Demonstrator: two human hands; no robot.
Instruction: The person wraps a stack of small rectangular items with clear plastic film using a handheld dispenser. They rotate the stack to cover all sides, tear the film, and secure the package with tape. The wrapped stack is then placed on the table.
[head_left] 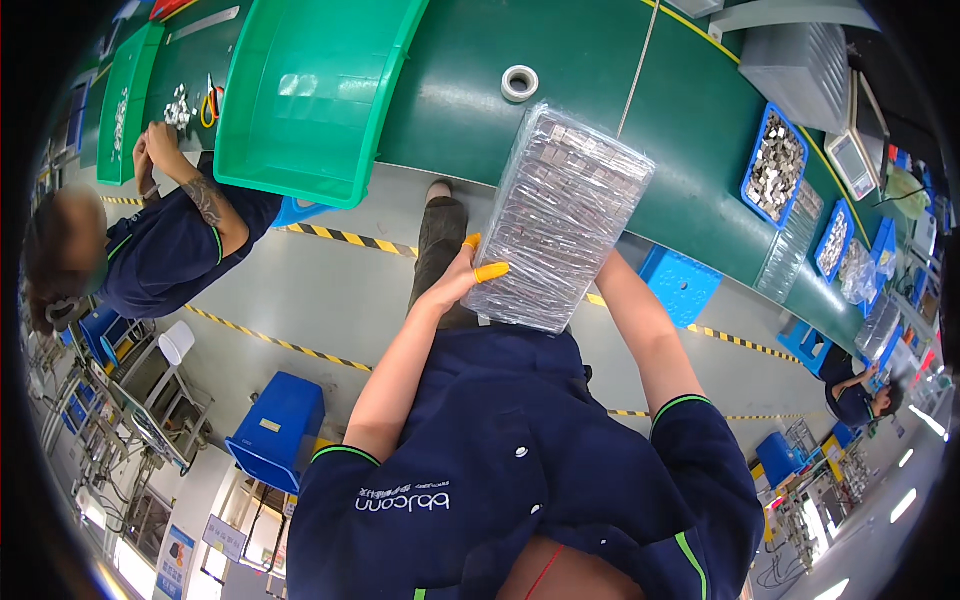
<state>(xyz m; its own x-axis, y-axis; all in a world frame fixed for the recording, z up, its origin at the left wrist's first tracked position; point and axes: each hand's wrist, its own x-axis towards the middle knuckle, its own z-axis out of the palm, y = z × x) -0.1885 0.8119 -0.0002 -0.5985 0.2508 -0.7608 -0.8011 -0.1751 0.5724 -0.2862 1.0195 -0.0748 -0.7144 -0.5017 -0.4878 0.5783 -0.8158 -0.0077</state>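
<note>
**Wrapped package (pixel 560 215) held out before the body**

Head view: pale lettering (pixel 405 501) on the navy shirt (pixel 490 400) reads upside down; a white sign (pixel 225 537) at lower left is too small to make out. Glare and creased clear film blur the package's contents. The left hand (pixel 455 278), with yellow finger cots (pixel 492 272), grips its left edge; the right hand is mostly hidden behind the right side, so its hold cannot be told. The package's long axis runs away from the shirt, leaning right, its far end overlapping the green bench (pixel 450 110).
</note>
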